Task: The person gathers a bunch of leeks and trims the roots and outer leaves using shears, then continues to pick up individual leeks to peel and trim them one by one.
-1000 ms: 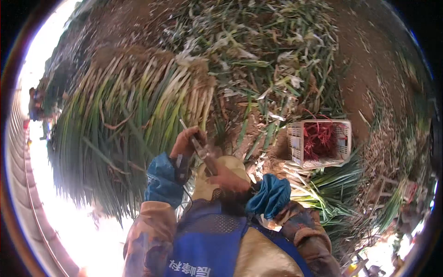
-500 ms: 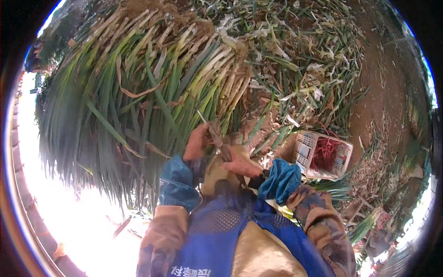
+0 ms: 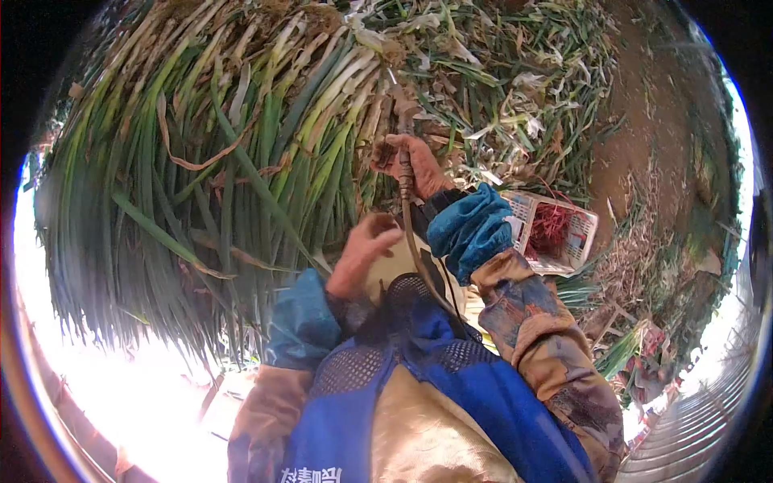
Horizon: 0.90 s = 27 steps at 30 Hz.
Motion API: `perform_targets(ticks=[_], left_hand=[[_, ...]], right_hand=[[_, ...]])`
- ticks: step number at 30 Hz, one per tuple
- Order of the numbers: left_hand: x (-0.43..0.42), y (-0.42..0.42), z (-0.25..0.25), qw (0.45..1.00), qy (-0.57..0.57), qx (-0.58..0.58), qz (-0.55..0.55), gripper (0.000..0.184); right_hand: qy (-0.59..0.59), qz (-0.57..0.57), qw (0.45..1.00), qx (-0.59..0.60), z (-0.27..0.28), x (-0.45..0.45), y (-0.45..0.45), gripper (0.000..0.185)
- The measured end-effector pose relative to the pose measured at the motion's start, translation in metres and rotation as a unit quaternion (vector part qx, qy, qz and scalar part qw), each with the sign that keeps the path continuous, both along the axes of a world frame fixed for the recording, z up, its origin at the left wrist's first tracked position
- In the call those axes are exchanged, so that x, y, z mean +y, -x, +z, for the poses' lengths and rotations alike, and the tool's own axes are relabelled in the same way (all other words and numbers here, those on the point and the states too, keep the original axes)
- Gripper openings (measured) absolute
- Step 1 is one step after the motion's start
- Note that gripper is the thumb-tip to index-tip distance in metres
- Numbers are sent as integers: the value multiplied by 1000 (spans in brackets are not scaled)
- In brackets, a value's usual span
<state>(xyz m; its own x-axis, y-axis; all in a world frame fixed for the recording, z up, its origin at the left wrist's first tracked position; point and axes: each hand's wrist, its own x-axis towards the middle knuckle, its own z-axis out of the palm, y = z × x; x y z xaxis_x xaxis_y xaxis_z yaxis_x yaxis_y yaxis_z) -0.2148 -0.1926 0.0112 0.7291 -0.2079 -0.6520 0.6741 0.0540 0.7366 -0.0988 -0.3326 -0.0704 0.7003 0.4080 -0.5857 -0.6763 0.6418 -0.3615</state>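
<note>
My right hand [image 3: 420,165] is closed around an air blow gun [image 3: 405,117], its thin nozzle pointing away from me toward the root ends of the green onions [image 3: 322,105]. A brown hose [image 3: 412,241] runs from the gun's lower end back to my lap. Closer to my body, my left hand [image 3: 364,256] hovers over my lap with nothing in it, its fingers bent and the thumb apart. The onions lie in a thick heap to the left, with pale stems and roots at the far side and long green leaves toward me.
A white plastic basket [image 3: 584,241] holding a bundle of red ties [image 3: 549,229] stands at my right. Stripped leaves [image 3: 515,88] cover the ground ahead. Bare brown soil [image 3: 644,121] lies farther right, and corrugated sheeting [image 3: 692,435] is at the lower right.
My right hand has moved forward with the blow gun, away from my lap toward the onion roots. The left hand has come away from the tool and back toward me. The view has shifted slightly.
</note>
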Motion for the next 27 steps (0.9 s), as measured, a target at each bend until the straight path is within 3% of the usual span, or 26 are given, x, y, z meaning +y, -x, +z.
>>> perform_targets(ticks=[2,3,4,5,6,9,11,12,14,15,18,19,21,22,24,26,27], left_hand=[[-20,-6,5,998,44,35,24,33],[-25,-7,2,999,13,12,-31,35],[-26,-16,2,996,-32,-27,-81,37],[-34,-18,6,1000,-3,-10,-26,36],[-37,-15,-8,999,6,-16,-33,34],[-40,-4,-44,985,73,-78,-132,28],[-49,-13,-24,968,88,-162,-172,27],[-55,-12,-18,977,130,-96,-142,30],[-66,-22,-7,975,152,-86,-138,32],[-72,-27,0,967,132,-139,-167,33],[-75,-37,24,938,75,-263,-215,34],[-74,-38,31,945,92,-244,-197,33],[-61,-46,37,931,56,-216,-288,33],[-51,-50,37,898,4,-201,-392,34],[-33,-41,13,903,-23,-125,-411,37],[-17,-1,-44,969,24,-7,-246,41],[-2,8,-47,979,15,31,-200,43]], right_hand=[[32,-11,998,-54,-1,-6,4,19],[66,-15,995,-76,-19,-3,4,19],[78,16,994,-78,-24,-4,2,23],[89,47,992,-82,-29,-5,0,27],[96,78,992,-21,1,-8,-2,30],[137,160,962,-173,-14,-24,-5,28],[172,241,930,-216,-42,-30,-15,25],[133,245,949,-149,-40,-30,-16,21],[55,252,966,-10,-29,-32,-23,14],[93,262,961,6,16,-34,-31,12],[154,231,960,-39,11,-32,-38,12],[164,219,960,-56,13,-32,-36,13],[152,191,964,-101,31,-28,-27,18],[195,203,950,-135,28,-29,-18,21],[279,226,911,-201,18,-34,4,28],[309,288,845,-328,-6,-48,28,45],[356,340,798,-349,-64,-61,56,51]])
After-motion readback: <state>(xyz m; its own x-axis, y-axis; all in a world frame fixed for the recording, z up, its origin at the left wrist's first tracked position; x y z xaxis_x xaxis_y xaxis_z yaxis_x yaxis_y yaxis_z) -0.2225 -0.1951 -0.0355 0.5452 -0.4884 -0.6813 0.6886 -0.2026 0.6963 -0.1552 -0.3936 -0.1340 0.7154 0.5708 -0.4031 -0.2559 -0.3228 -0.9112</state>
